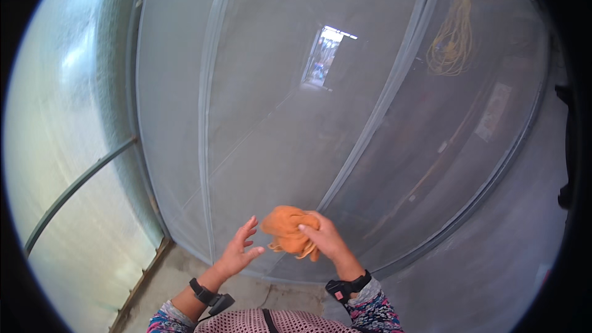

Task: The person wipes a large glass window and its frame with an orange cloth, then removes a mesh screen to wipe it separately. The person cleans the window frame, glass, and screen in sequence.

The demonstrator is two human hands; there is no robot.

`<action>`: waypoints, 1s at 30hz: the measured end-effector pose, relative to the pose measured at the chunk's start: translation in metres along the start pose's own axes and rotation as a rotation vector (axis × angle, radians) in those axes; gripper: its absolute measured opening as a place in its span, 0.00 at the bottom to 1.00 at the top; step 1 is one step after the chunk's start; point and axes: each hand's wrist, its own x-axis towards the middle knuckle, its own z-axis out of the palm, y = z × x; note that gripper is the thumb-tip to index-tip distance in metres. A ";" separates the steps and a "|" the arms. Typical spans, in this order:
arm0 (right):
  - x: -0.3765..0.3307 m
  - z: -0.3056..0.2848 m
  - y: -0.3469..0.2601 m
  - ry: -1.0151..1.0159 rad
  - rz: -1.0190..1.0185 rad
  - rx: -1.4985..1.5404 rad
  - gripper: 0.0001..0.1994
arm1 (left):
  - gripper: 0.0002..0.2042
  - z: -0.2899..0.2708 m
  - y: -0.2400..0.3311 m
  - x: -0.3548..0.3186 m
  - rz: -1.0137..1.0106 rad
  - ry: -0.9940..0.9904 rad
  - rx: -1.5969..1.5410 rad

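Observation:
A bunched orange cloth (287,227) with a loose, stringy lower edge is gripped in my right hand (325,238), thumb across its front. Just left of it, my left hand (239,251) is held up with fingers spread, apart from the cloth and holding nothing. Both hands are in front of a large grey mesh screen (265,129), whose lower part lies behind the cloth. Dark bands with small devices sit on both wrists.
Pale translucent sheeting (68,117) with a metal bar (80,182) rises at the left. Light seams (382,108) cross the screen. Behind the mesh hangs a coiled yellow hose or cord (452,40). Concrete floor (194,271) shows below, and a grey wall (468,290) stands right.

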 end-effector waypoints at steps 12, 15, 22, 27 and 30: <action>-0.095 -0.117 -0.003 -0.214 -0.275 0.143 0.27 | 0.27 0.146 0.225 0.122 0.625 0.192 -0.277; -0.108 -0.144 0.014 -0.200 -0.076 0.055 0.25 | 0.26 0.141 0.322 0.204 1.030 0.296 -0.052; -0.103 -0.150 0.044 -0.021 -0.014 0.032 0.24 | 0.33 0.184 0.572 0.370 1.472 0.623 0.523; -0.122 -0.147 0.070 0.079 0.095 0.014 0.23 | 0.13 0.212 0.539 0.404 1.481 0.426 0.887; -0.142 -0.151 0.077 0.185 0.102 0.094 0.23 | 0.12 0.218 0.500 0.417 1.390 0.259 0.737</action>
